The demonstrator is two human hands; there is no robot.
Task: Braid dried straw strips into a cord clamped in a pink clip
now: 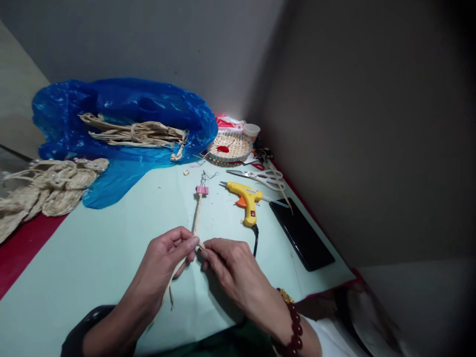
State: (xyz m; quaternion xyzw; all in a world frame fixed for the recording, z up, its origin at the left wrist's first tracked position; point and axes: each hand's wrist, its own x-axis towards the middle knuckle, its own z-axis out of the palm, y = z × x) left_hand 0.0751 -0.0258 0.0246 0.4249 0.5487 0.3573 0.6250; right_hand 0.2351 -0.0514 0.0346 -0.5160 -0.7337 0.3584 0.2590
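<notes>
Cord of pale fibre (198, 218) runs near-to-far mid-table, its far end at a pink block (202, 190). Left hand (167, 253) pinches its near end; right hand (232, 263) pinches just beside it, rightward. Too hard a tug could shift the block; loosened fingertips could let the cord unravel. Farther right lies a yellow glue gun (245, 195).

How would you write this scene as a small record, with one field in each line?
Left grip: pinches a pale fibre strand
Right grip: pinches the same strand, close beside the left
Strand's far end: at a pink block with thin wires
Right side: yellow glue gun, white-handled scissors, black phone or tablet
Far side: shallow woven basket; tied fibre bundle, blue plastic bag behind it
Left edge: woven pieces with pearl-like beads
</notes>
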